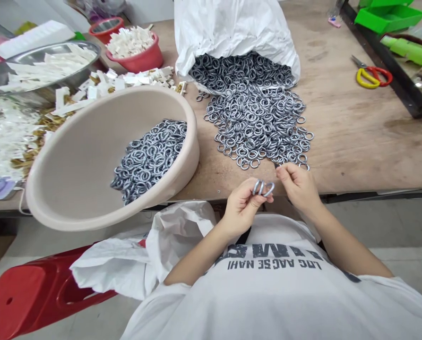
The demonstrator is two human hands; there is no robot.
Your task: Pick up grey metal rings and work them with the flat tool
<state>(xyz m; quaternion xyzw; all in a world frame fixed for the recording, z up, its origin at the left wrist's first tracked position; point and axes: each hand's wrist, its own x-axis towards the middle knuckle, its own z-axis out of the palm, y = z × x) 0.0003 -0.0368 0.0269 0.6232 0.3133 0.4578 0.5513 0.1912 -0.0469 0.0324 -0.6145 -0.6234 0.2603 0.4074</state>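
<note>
My left hand [244, 203] is closed on a few silver-grey rings [261, 187], pinched between thumb and fingers just off the table's front edge. Close by on the right, my right hand [298, 186] is closed in a pinch. A thin dark tip shows at its fingers, but I cannot make out what it belongs to. Beyond both hands lies a spread pile of the same rings [260, 123], spilling from the mouth of a white sack [232, 28]. To the left, a big beige basin [72, 156] tilts towards me with a heap of rings inside.
Scissors [372, 78] with red and yellow handles lie at the right, near a dark-framed rack [384, 61] with green trays [390, 19]. White pieces fill a red bowl [140, 59] and a steel bowl [47, 89]. A red stool [15, 297] stands below the table [356, 141].
</note>
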